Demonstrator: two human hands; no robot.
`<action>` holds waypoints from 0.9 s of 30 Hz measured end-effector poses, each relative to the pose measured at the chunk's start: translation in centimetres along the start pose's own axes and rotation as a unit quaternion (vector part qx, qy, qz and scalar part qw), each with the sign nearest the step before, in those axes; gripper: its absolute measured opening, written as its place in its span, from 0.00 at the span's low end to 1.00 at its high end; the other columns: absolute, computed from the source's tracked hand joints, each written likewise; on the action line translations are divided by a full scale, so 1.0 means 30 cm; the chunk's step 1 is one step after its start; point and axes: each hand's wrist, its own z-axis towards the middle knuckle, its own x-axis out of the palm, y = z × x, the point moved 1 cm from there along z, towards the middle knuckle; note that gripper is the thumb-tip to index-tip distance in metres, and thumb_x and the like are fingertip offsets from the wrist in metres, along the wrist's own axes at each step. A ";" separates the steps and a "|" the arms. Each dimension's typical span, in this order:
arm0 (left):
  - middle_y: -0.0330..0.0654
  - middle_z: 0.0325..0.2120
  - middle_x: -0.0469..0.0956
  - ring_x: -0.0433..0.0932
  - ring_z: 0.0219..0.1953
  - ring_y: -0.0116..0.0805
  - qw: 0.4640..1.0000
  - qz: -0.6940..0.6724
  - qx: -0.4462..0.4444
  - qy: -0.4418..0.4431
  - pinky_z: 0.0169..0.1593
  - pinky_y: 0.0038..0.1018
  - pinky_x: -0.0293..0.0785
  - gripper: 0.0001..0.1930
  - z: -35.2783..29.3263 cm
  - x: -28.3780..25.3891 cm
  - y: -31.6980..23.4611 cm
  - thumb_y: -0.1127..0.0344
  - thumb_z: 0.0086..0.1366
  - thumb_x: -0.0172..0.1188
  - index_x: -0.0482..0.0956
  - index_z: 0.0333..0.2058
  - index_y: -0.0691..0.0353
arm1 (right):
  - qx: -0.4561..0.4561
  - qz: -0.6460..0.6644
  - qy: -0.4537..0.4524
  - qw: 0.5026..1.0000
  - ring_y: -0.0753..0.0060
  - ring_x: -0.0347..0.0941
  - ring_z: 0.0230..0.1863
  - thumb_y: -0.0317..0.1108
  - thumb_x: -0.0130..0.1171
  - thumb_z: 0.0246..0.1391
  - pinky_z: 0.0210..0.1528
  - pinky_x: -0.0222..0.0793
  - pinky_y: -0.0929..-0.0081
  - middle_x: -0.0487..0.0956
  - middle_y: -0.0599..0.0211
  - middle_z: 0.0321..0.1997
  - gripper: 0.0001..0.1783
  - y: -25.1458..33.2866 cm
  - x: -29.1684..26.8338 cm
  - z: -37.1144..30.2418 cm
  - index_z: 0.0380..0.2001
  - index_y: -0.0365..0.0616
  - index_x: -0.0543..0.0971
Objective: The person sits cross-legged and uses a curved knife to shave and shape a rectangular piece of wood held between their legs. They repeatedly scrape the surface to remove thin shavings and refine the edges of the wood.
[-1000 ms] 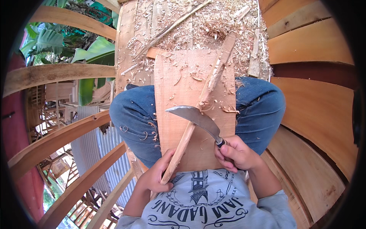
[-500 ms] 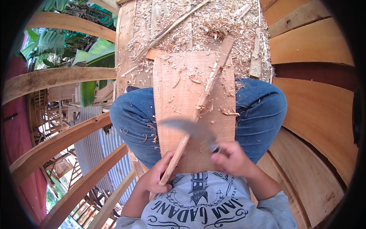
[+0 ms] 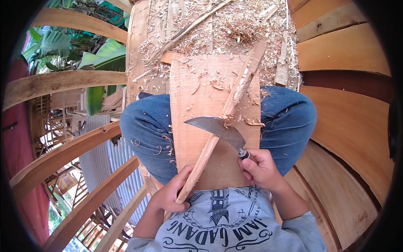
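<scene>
My left hand (image 3: 175,191) is closed round the near end of a long wooden stick (image 3: 204,157). The stick slants away to the right, its far part rough and thicker, with curled shavings on it. In my right hand (image 3: 261,169) is the dark handle of a knife with a broad curved blade (image 3: 218,129). The blade lies across the stick about midway along, beside a bunch of shavings. Beneath both is a wide wooden board (image 3: 189,96) resting over my lap, between my knees, with loose curls on it.
Wood shavings (image 3: 235,31) cover the plank floor (image 3: 138,42) ahead, with a thin strip (image 3: 189,29) and a short wood piece (image 3: 282,63) among them. Slatted rails (image 3: 67,86) stand on my left, with leaves beyond. A wall of planks (image 3: 344,113) rises on my right.
The knife, blurred before, is now sharp and lies against the stick. My right hand has shifted slightly right and up. The stick's far end has swung a little to the right.
</scene>
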 end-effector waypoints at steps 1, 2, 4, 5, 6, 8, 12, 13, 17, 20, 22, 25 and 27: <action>0.32 0.25 0.58 0.58 0.19 0.19 1.000 0.001 0.008 -0.001 0.23 0.15 0.56 0.46 0.001 0.001 0.000 0.69 0.35 0.59 0.53 0.57 0.70 | -0.026 -0.035 -0.027 0.999 0.88 0.59 0.12 0.41 0.55 0.59 0.14 0.53 0.85 0.67 0.79 0.12 0.18 -0.012 -0.002 0.004 0.20 0.42 0.69; 0.32 0.25 0.58 0.58 0.19 0.19 1.000 0.004 0.016 0.003 0.23 0.15 0.56 0.46 0.005 0.002 0.003 0.69 0.35 0.59 0.53 0.57 0.70 | -0.054 -0.077 -0.043 0.995 0.88 0.58 0.13 0.40 0.56 0.58 0.15 0.53 0.85 0.67 0.79 0.13 0.17 -0.025 -0.005 0.003 0.20 0.41 0.70; 0.32 0.26 0.58 0.59 0.19 0.19 1.000 0.012 0.027 0.004 0.23 0.15 0.56 0.45 0.007 0.002 0.009 0.69 0.35 0.59 0.53 0.57 0.70 | -0.109 -0.156 -0.071 0.979 0.87 0.58 0.14 0.39 0.58 0.56 0.16 0.54 0.83 0.67 0.80 0.13 0.16 -0.052 -0.006 0.002 0.22 0.39 0.71; 0.32 0.26 0.58 0.59 0.19 0.19 0.999 0.016 0.029 0.003 0.23 0.15 0.56 0.45 0.005 0.000 0.010 0.69 0.35 0.60 0.53 0.57 0.70 | -0.138 -0.203 -0.082 0.966 0.88 0.58 0.15 0.38 0.58 0.56 0.17 0.54 0.83 0.66 0.80 0.13 0.15 -0.045 -0.004 0.007 0.24 0.38 0.72; 0.32 0.26 0.58 0.59 0.19 0.19 0.999 0.016 0.029 0.004 0.23 0.15 0.56 0.45 0.007 0.000 0.010 0.68 0.35 0.60 0.53 0.57 0.70 | -0.165 -0.252 -0.096 0.949 0.88 0.57 0.16 0.38 0.58 0.56 0.18 0.55 0.83 0.66 0.80 0.14 0.14 -0.030 -0.002 0.010 0.26 0.37 0.73; 0.32 0.26 0.59 0.59 0.19 0.19 0.999 0.015 0.028 0.005 0.23 0.15 0.56 0.46 0.008 0.000 0.014 0.68 0.35 0.60 0.53 0.57 0.70 | -0.166 -0.255 -0.087 0.949 0.89 0.58 0.18 0.38 0.58 0.56 0.19 0.56 0.83 0.66 0.81 0.14 0.13 -0.010 0.011 0.006 0.30 0.36 0.75; 0.39 0.37 0.62 0.62 0.38 0.27 0.999 0.045 -0.003 0.014 0.42 0.19 0.57 0.49 -0.002 -0.016 0.008 0.69 0.33 0.59 0.51 0.59 0.70 | -0.017 -0.096 0.038 0.995 0.89 0.61 0.15 0.42 0.55 0.57 0.17 0.57 0.85 0.67 0.79 0.14 0.16 0.015 0.045 -0.012 0.27 0.39 0.73; 0.40 0.40 0.63 0.63 0.42 0.30 0.998 0.052 -0.014 0.016 0.47 0.20 0.57 0.50 -0.007 -0.024 0.012 0.69 0.32 0.59 0.50 0.60 0.71 | 0.030 -0.065 0.077 0.994 0.88 0.62 0.13 0.45 0.55 0.57 0.15 0.57 0.86 0.68 0.77 0.14 0.18 0.023 0.051 -0.019 0.23 0.41 0.72; 0.40 0.38 0.62 0.62 0.39 0.28 0.999 0.043 -0.020 0.015 0.43 0.19 0.56 0.49 -0.023 -0.030 0.036 0.70 0.33 0.58 0.51 0.59 0.70 | 0.081 -0.049 0.077 0.993 0.89 0.60 0.11 0.46 0.52 0.59 0.12 0.53 0.87 0.67 0.77 0.12 0.20 0.044 0.012 -0.017 0.22 0.41 0.71; 0.32 0.26 0.58 0.59 0.20 0.18 0.999 0.027 0.018 0.007 0.23 0.14 0.56 0.45 0.009 0.002 0.011 0.71 0.34 0.59 0.53 0.57 0.67 | -0.009 -0.008 -0.004 1.000 0.88 0.57 0.09 0.52 0.53 0.58 0.11 0.49 0.88 0.65 0.75 0.11 0.25 0.017 -0.039 -0.003 0.18 0.41 0.69; 0.31 0.25 0.58 0.59 0.19 0.18 0.999 0.043 0.015 0.011 0.23 0.14 0.56 0.45 0.017 0.007 0.004 0.71 0.34 0.59 0.54 0.57 0.67 | -0.028 -0.033 -0.030 0.999 0.88 0.57 0.10 0.52 0.53 0.57 0.12 0.50 0.87 0.65 0.75 0.11 0.26 0.000 -0.032 -0.018 0.18 0.41 0.68; 0.31 0.24 0.58 0.59 0.19 0.18 0.999 0.032 0.019 0.011 0.22 0.14 0.55 0.45 0.014 0.005 0.006 0.71 0.35 0.59 0.54 0.57 0.67 | -0.099 -0.133 -0.083 0.983 0.87 0.58 0.12 0.53 0.54 0.57 0.14 0.51 0.85 0.64 0.77 0.11 0.26 -0.034 -0.021 -0.011 0.18 0.41 0.68; 0.30 0.24 0.58 0.59 0.19 0.18 0.999 0.021 0.024 0.014 0.22 0.14 0.55 0.45 0.013 0.004 0.003 0.71 0.35 0.59 0.53 0.58 0.68 | -0.136 -0.193 -0.115 0.965 0.87 0.59 0.13 0.53 0.54 0.57 0.15 0.53 0.84 0.64 0.77 0.11 0.26 -0.039 -0.002 0.003 0.19 0.41 0.68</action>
